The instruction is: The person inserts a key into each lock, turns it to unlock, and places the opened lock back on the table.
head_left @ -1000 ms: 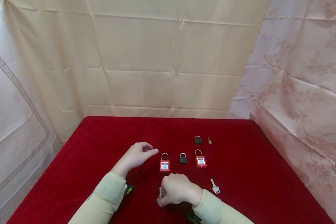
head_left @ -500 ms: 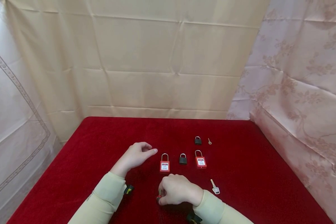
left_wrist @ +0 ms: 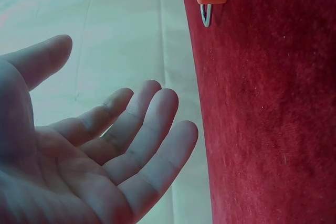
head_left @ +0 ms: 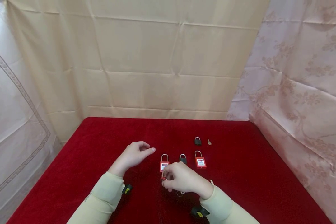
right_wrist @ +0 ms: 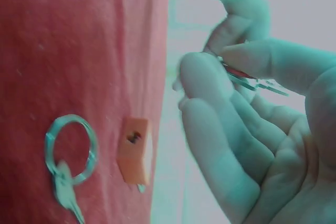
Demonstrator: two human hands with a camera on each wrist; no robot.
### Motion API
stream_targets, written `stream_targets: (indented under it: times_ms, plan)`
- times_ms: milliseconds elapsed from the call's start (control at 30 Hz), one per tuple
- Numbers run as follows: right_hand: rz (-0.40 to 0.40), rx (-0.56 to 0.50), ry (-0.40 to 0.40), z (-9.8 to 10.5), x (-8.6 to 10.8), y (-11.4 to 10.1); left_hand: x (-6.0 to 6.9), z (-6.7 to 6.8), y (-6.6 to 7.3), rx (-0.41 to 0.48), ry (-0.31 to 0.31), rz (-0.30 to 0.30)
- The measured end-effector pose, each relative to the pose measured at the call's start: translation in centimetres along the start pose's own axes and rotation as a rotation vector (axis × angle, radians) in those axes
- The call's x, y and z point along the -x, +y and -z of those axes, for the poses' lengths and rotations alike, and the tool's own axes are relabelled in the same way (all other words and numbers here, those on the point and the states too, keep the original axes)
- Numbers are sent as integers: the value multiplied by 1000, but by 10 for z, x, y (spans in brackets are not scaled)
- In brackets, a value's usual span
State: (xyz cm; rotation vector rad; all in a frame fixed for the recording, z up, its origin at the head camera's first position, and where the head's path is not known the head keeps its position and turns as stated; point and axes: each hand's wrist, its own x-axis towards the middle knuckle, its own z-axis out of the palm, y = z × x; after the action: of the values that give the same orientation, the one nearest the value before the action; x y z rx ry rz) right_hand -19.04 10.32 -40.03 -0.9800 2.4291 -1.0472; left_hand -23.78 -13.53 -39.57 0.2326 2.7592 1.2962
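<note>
Right hand: [head_left: 182,179] above the near half of the red table [head_left: 114,133], around midway between its left and right edges; thumb and fingertips clamped on the red key.
Red key: [right_wrist: 237,71] pinched in the right hand, just in front of the left red padlock; whether the two touch, the pictures do not tell.
Left hand: [head_left: 134,154] to the left of that padlock, palm facing inward, fingers loosely bent, thumb well apart from them.
Left red padlock: [head_left: 163,165] near the middle of the table, shackle toward the far edge, its lower corner behind the right hand.
Near black padlock: [head_left: 182,159] between the two red ones, its base covered by the right hand.
Right red padlock: [head_left: 200,162] toward the right edge, shackle pointing to the far edge.
Far black padlock: [head_left: 198,142] nearest the far edge, right of middle.
Small key: [head_left: 209,142] just right of it.
Ringed key: [right_wrist: 65,190] on the cloth, partly hidden under the right hand in the head view.
Loose key: [head_left: 212,182] its tip showing beside the right sleeve [head_left: 221,202].
</note>
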Motion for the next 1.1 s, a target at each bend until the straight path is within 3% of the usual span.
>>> stream_targets:
  times_ms: [233,433,1100]
  plan:
    - [37,-123,145,18,5,2,0,0,0,-5,1,4]
    - [16,-262,237,28,7,8,0,2,0,-7,-2,10]
    - [-63,-340,253,37,8,16,1,9,-2,9,-13,23]
